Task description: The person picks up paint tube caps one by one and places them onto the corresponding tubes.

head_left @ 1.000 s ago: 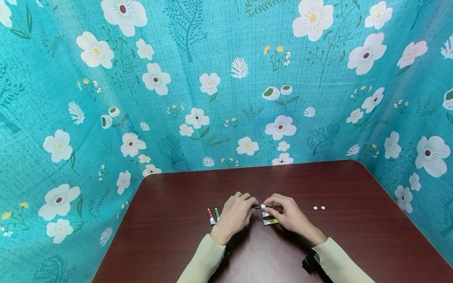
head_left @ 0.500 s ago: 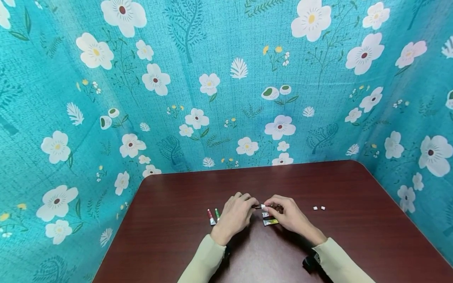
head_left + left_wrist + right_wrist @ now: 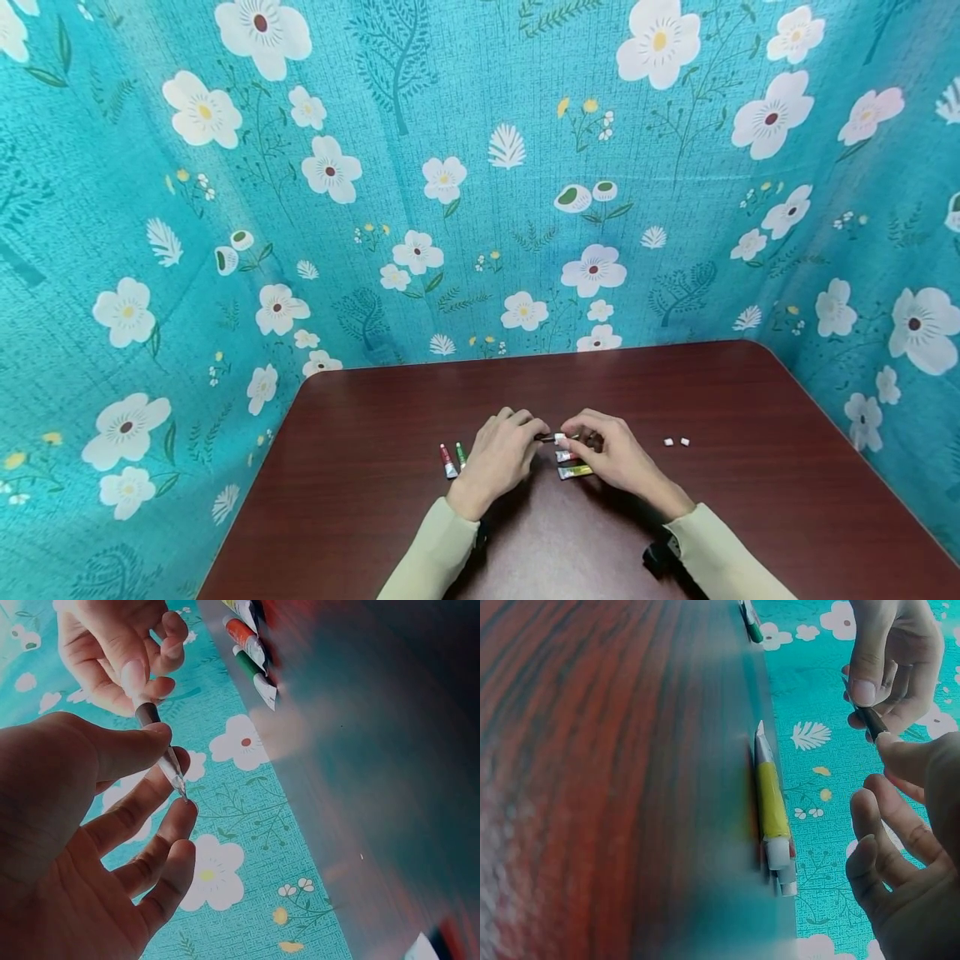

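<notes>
Between my hands is a small dark paint tube point(image 3: 148, 714) with a silvery crimped tail. My left hand point(image 3: 498, 454) pinches its body between thumb and forefinger; the other fingers fan out below in the left wrist view. My right hand point(image 3: 611, 454) grips the opposite end with thumb and fingertips, which cover much of it. A white bit of the tube point(image 3: 559, 437) shows at the right fingertips. Below the right hand lie a yellow paint tube point(image 3: 575, 472) and a tube with a red part point(image 3: 564, 456).
A red paint tube point(image 3: 447, 461) and a green one point(image 3: 461, 455) lie left of my left hand. Two small white pieces point(image 3: 668, 442) sit to the right on the dark red table point(image 3: 360, 500). A turquoise flowered cloth point(image 3: 480, 208) hangs behind the table.
The right fingers shift slightly at the tube's end, and the white bit shows a little differently. The left hand and the tubes on the table stay in place.
</notes>
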### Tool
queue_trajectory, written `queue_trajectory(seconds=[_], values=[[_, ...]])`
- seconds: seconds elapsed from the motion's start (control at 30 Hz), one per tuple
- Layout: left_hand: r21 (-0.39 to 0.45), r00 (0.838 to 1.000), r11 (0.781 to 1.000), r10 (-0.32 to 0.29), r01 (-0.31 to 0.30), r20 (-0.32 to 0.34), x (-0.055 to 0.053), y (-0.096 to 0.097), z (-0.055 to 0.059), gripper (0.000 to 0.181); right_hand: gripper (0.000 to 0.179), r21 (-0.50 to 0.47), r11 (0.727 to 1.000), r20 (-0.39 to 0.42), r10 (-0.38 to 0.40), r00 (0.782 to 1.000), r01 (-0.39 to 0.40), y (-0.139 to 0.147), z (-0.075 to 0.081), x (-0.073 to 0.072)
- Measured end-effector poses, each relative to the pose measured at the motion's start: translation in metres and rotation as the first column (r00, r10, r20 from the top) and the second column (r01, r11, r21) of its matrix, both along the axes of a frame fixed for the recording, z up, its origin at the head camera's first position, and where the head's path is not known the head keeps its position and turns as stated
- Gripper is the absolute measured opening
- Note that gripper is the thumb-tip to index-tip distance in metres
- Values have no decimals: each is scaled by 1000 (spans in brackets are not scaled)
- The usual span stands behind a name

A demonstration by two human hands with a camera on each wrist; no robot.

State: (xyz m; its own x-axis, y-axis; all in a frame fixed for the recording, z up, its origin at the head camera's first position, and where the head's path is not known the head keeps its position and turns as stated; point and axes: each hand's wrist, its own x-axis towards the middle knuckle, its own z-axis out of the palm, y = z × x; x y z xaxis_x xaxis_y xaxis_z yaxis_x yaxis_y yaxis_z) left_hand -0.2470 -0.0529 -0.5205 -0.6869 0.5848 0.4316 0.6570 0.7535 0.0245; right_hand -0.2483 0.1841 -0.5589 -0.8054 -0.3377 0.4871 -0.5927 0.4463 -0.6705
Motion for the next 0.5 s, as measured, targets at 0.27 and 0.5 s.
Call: queue_trajectory(seconds=[0.27,0.5], values=[[3,1000,1000,-9,9,-2,0,-1,0,16,16,5,1000,-41,6,999,-6,-1,0,0],[1,1000,1000,-7,7,11,-1,-2,1,15,9,15,1000,6,-9,1000,9,-4,1,-1]])
